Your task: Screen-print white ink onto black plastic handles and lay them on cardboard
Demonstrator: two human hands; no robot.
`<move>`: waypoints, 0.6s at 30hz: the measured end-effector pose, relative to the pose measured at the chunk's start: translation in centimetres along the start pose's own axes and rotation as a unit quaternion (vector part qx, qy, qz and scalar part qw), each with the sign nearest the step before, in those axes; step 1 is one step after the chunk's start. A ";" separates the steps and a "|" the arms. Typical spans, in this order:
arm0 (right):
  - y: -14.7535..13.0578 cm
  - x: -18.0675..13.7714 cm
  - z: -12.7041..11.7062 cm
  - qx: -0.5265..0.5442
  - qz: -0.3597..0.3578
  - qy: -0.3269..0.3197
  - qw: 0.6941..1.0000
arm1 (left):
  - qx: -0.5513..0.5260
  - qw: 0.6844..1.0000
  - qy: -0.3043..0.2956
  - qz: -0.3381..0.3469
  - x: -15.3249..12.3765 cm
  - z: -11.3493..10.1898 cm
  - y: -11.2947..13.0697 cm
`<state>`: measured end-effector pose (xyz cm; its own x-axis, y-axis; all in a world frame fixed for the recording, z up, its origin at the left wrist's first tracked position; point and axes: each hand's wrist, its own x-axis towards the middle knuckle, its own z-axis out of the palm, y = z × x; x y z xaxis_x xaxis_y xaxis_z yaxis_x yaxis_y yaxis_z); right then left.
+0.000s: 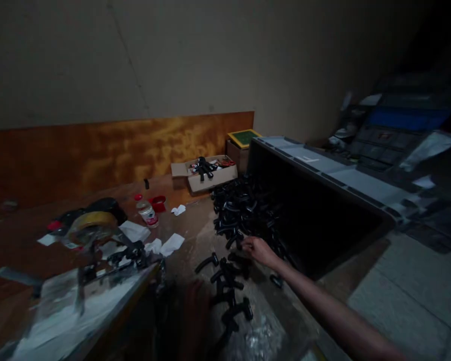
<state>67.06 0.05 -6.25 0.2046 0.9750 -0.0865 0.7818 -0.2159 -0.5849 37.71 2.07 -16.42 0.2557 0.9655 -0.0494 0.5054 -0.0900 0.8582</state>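
Note:
My right hand point(260, 249) reaches in from the lower right to the near edge of a pile of black bent, handle-like parts point(235, 208). Its fingers are closed together at one black bent part point(234, 239). My left hand point(195, 303) is low in the middle, dark and smeared, so its fingers do not show clearly. Just right of it lies a loose group of the same black parts point(229, 273) on the table point(199, 235). The pile spills from the mouth of a large grey crate point(323, 173) tipped on its side.
A cardboard box point(214, 183) holding black parts and tools stands at the back. On the left are a bottle point(148, 214), a roll of tape point(92, 223), paper scraps point(172, 244) and a slanted work surface point(78, 311). More crates point(402, 120) are stacked at the far right.

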 end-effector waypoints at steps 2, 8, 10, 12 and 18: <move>0.1 5.3 -3.0 -0.068 -0.033 -0.005 0.997 | -0.055 0.998 0.017 -0.029 3.6 2.7 1.3; 0.1 20.2 -9.6 -0.242 -0.072 -0.036 0.967 | -0.034 0.996 0.029 -0.081 15.6 6.8 6.7; 0.5 24.7 -10.7 -0.269 -0.073 -0.050 0.959 | 0.022 0.996 0.013 -0.082 20.0 6.9 8.5; 1.2 29.0 -11.1 -0.280 -0.063 -0.062 0.956 | 0.087 0.993 -0.019 -0.082 24.8 6.9 10.1; 5.4 40.4 -8.8 -0.282 -0.004 -0.101 0.954 | 0.139 0.988 -0.067 -0.023 40.2 8.3 11.4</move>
<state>84.75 37.81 -5.82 0.1233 0.9547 -0.2708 0.9871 -0.1459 -0.0652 60.58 37.84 -12.86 0.3249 0.9307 -0.1679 0.7206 -0.1287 0.6813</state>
